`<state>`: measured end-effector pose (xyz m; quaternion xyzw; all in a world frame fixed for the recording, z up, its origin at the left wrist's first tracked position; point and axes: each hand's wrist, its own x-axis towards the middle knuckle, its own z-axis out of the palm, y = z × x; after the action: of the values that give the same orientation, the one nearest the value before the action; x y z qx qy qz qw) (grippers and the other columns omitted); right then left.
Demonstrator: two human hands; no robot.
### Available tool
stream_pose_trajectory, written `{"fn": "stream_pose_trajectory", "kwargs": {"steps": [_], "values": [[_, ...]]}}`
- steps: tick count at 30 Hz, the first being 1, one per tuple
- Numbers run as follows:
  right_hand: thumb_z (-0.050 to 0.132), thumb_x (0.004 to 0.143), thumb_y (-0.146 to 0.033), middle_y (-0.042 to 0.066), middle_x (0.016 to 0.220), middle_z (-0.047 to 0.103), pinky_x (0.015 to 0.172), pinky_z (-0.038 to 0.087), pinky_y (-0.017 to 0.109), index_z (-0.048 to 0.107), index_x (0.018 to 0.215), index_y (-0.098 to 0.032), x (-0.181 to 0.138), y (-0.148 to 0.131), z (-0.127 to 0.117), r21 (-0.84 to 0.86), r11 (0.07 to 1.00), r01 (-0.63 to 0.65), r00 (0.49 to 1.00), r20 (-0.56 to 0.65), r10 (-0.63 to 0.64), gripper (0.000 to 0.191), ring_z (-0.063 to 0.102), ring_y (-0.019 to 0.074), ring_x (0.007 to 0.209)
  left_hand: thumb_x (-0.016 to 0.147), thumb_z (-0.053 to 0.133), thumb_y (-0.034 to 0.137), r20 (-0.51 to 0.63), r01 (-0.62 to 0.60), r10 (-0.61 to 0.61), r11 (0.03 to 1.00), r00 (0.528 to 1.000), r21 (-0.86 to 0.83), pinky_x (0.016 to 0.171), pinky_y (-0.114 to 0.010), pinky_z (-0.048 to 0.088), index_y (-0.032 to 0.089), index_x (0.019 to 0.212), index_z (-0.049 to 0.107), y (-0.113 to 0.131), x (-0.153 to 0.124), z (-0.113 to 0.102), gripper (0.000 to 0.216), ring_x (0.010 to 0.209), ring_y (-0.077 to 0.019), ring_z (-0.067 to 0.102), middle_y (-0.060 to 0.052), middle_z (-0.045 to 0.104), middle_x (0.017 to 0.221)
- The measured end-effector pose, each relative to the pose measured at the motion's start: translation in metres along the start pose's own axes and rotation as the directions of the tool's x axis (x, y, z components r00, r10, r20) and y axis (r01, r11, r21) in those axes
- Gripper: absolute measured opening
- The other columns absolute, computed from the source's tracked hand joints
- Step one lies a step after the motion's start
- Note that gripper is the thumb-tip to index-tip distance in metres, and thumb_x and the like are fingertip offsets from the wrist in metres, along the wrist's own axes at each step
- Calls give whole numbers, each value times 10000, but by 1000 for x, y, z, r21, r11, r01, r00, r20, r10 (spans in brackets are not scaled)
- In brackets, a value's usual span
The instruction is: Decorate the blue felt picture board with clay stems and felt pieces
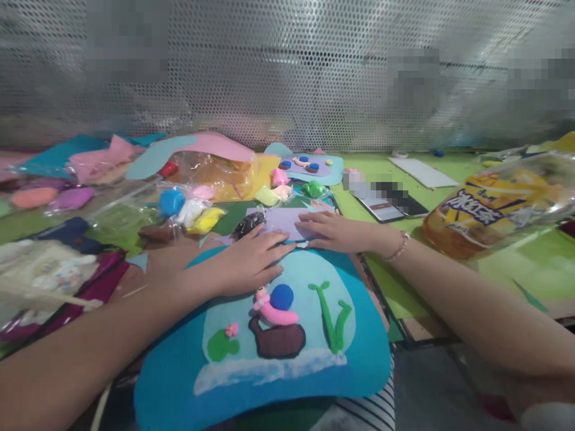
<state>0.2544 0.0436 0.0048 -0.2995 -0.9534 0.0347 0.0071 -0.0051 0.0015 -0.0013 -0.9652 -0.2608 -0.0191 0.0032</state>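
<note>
A blue paper picture with a pale blue middle lies at the table's near edge, overhanging it. On it are a pink and blue clay snail, a dark brown clay shape, green clay stalks and a green clay pad with a pink flower. My left hand lies open over the picture's upper edge, fingers stretched out. My right hand rests beyond that edge on purple paper, fingers extended toward the left. A small white bit shows between the fingertips of both hands.
Bagged clay lumps, black, blue and yellow, lie beyond my left hand. A second clay picture sits farther back. At right are a phone and a tea bottle on its side. A perforated metal panel closes the back.
</note>
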Motion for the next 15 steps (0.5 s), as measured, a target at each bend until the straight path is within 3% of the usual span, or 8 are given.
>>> {"fn": "stream_pose_trajectory", "kwargs": {"steps": [15], "values": [[304, 946, -462, 164, 1427, 353, 1013, 331, 515, 331, 1402, -169, -2, -2, 0, 26, 999, -33, 999, 13, 32, 543, 352, 302, 1293, 970, 313, 359, 19, 30, -30, 999, 999, -14, 1094, -449, 99, 200, 1396, 327, 3, 0, -1, 455, 1332, -231, 282, -105, 337, 1446]]}}
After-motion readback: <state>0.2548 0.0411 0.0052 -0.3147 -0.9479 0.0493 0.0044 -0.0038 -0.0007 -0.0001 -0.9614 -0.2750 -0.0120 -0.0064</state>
